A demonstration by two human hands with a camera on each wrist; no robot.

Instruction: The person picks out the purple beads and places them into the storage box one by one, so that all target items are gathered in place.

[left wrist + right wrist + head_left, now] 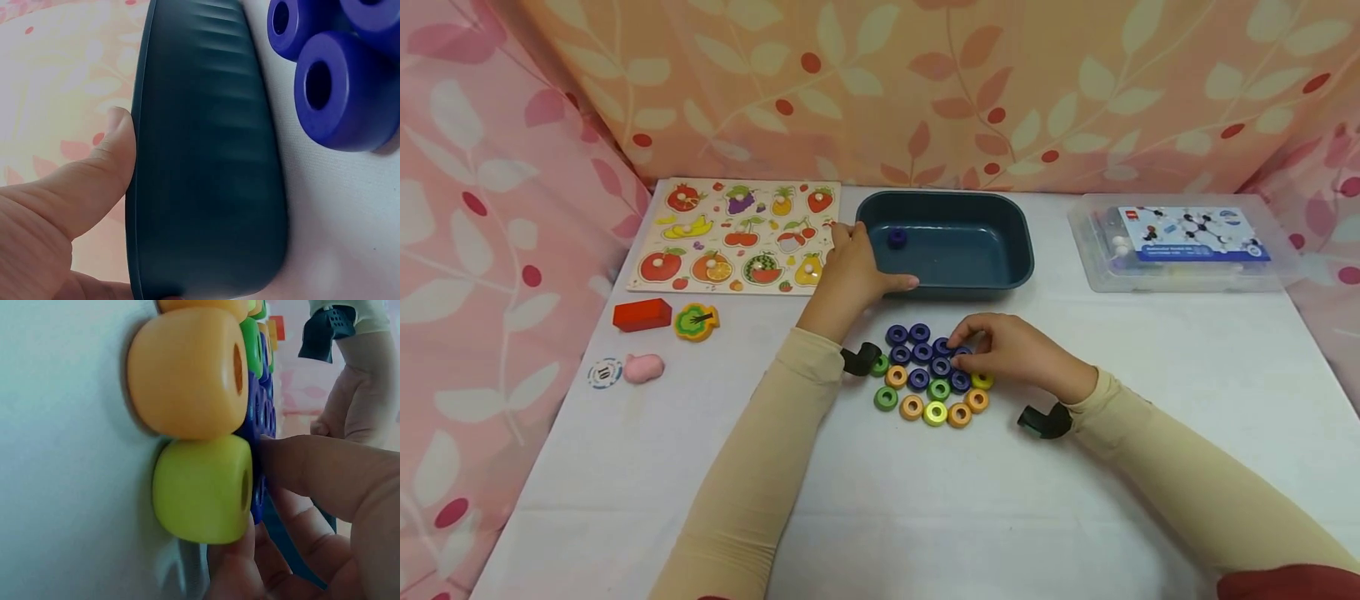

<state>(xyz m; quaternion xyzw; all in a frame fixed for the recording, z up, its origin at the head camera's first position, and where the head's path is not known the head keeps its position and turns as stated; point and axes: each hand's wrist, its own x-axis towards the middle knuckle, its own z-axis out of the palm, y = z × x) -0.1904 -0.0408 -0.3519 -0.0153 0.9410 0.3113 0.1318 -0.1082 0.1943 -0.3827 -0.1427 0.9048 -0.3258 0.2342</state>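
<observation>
My left hand grips the left end of a dark teal basin, thumb along the front rim and fingers at the left side. In the left wrist view the thumb lies over the rim. One purple ring bead lies inside, toward the left. My right hand pinches a purple ring bead at the right edge of a bead cluster; the fingers partly hide it. Beside it are a yellow bead and an orange bead. Other purple beads sit close by, with green, orange and yellow ones nearer me.
A fruit peg puzzle lies back left. In front of it are a red block, a tree-shaped piece, a pink pig figure and a round chip. A clear plastic case stands back right. Patterned curtains surround the table.
</observation>
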